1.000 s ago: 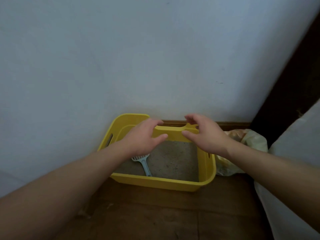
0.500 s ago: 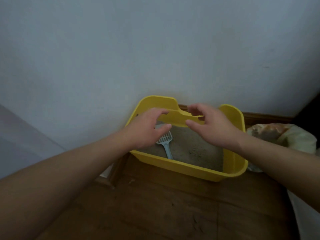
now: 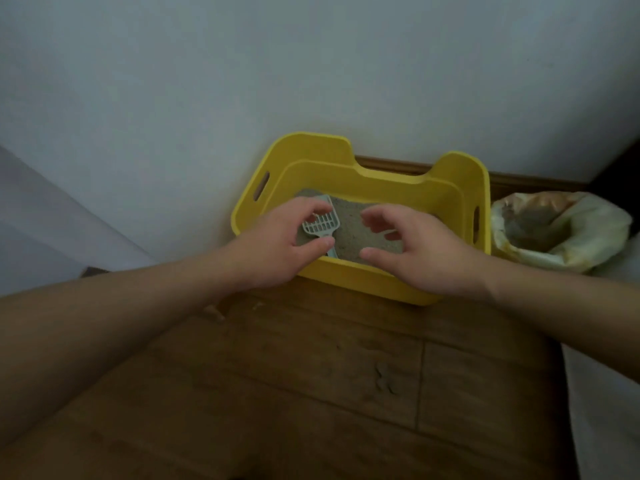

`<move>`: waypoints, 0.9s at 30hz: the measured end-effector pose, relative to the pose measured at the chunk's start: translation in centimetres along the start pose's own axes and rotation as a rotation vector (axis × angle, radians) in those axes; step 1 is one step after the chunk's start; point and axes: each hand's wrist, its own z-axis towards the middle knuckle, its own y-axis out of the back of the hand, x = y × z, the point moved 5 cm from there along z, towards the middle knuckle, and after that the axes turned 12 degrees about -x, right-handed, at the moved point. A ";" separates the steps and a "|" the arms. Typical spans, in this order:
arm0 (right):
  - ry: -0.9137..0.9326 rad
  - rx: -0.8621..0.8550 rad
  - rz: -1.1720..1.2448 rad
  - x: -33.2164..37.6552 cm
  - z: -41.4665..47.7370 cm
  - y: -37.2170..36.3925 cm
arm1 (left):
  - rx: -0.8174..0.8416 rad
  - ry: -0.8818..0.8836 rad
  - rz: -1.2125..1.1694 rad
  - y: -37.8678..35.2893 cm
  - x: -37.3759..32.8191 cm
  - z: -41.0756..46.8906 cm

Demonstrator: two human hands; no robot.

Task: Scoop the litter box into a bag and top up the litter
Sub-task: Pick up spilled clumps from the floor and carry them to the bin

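So the yellow plastic litter box (image 3: 388, 190) sits on the brown wooden plank floor (image 3: 311, 375), pushed up against the plain white wall (image 3: 242, 81), a bit right of centre in the frame. It has grey sandy litter (image 3: 349, 230) in the bottom. The pale blue-green slotted plastic scoop (image 3: 320, 225) lies in that litter toward the left side of the box, head pointing to the back wall and handle running down toward the near rim.

Both bare arms reach in from the bottom corners. The left hand (image 3: 277, 247) is over the scoop, fingers bent in a loose claw above the slotted head and thumb down by the handle. Honestly can't tell if it's touching the scoop; it doesn't look gripped. The right hand (image 3: 426, 251) mirrors it over the right half of the box, fingers loosely bent with nothing in them.

Just right of the box there's a pale crinkly plastic bag (image 3: 602, 233) with its mouth open and some greyish stuff inside.
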 end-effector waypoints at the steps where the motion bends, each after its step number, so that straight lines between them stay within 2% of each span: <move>1: -0.002 0.004 -0.005 -0.1 -0.2 -0.1 | 0.004 0.000 -0.007 -0.2 -0.2 -0.2; 6: -0.025 0.024 -0.018 -0.3 -1.9 -0.3 | 0.032 -0.024 -0.042 -1.1 -1.0 -1.5; 14: -0.037 0.114 -0.067 -1.5 -6.0 -1.1 | 0.186 -0.111 -0.020 -4.8 -1.7 -5.2; 27: -0.165 0.272 -0.137 -5.4 -11.1 -4.0 | 0.412 -0.052 -0.007 -10.5 0.2 -7.0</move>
